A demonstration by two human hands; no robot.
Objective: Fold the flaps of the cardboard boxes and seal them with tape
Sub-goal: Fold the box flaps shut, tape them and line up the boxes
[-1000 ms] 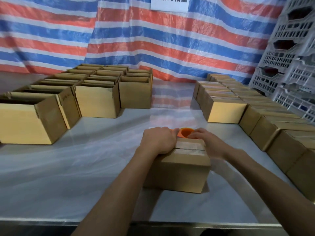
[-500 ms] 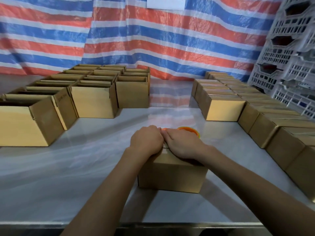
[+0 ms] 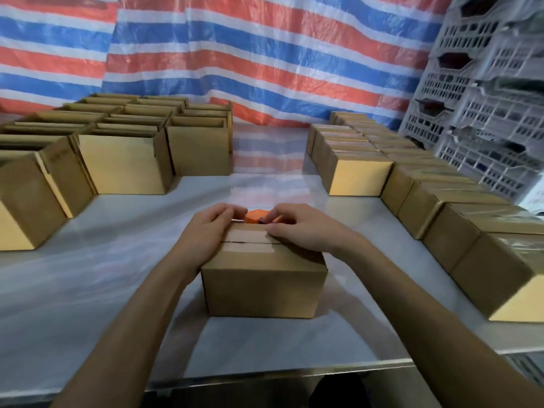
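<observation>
On the left of the bench (image 3: 88, 290) stands a cluster of open boxes (image 3: 126, 166), flaps upright: four along the near edge, with more rows behind them that are packed too close to count surely. In the middle, near the front edge, sits the one cardboard box (image 3: 262, 290) being worked on, its two top flaps folded shut with a dark seam running across and what looks like a glossy strip of tape over it. Two hands are on it. The left hand (image 3: 206, 234) lies on the left end of the top, fingers curled over the far edge, gripping the box. Just behind the box, between the fingertips, shows one orange tape dispenser (image 3: 255, 216). The right hand (image 3: 306, 231) rests on the right end of the top, thumb on the seam, fingers curled towards the dispenser; whether they hold it I cannot tell. To the right run two rows of closed boxes (image 3: 360, 178), beside stacked pale plastic crates (image 3: 485, 113). One striped tarp (image 3: 265, 54) hangs behind.
</observation>
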